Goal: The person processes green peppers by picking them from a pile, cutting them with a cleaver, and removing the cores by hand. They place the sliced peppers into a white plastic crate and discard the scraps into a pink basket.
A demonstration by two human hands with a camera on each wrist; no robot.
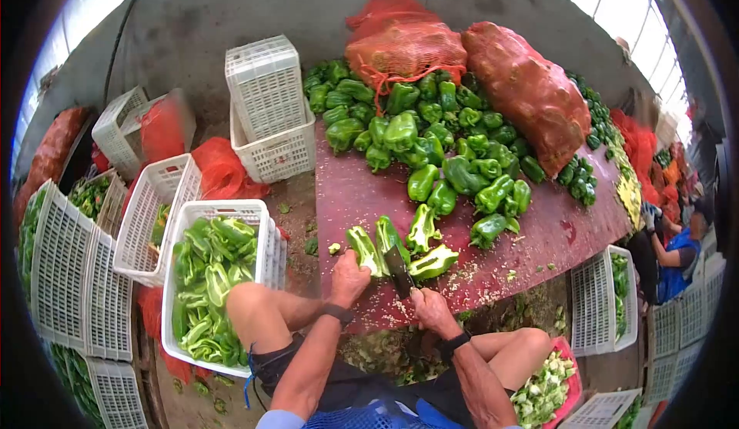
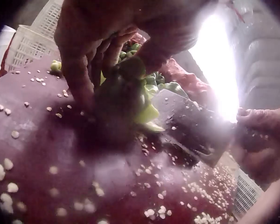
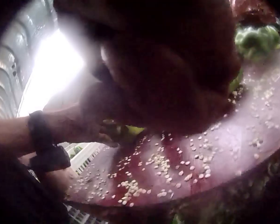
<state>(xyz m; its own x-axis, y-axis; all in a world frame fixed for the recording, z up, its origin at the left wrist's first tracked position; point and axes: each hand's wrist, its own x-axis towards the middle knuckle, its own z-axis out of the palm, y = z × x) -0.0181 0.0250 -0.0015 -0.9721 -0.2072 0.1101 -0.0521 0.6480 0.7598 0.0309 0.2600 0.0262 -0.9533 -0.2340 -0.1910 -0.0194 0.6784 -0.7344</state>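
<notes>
My left hand [image 1: 349,279] pinches a cut green bell pepper piece [image 1: 365,250] at the near edge of the red tabletop [image 1: 531,248]. In the left wrist view its fingers come down around the dark green pepper [image 2: 123,88]. My right hand [image 1: 433,310] grips the handle of a broad-bladed knife [image 1: 398,269]. The blade [image 2: 182,116] lies low over the table, close beside the pepper. Right behind it stands another pepper piece [image 1: 388,236]. Two opened pepper halves [image 1: 433,263] with pale cores lie just right of the blade. In the right wrist view my right hand [image 3: 168,79] is dark and hides the knife.
A heap of whole green peppers [image 1: 454,159] covers the table's far part, below two red mesh sacks [image 1: 523,82]. Loose seeds are scattered about. On the left stands a white crate [image 1: 265,252] of cut peppers; a pink container [image 1: 571,398] of cores sits at the right.
</notes>
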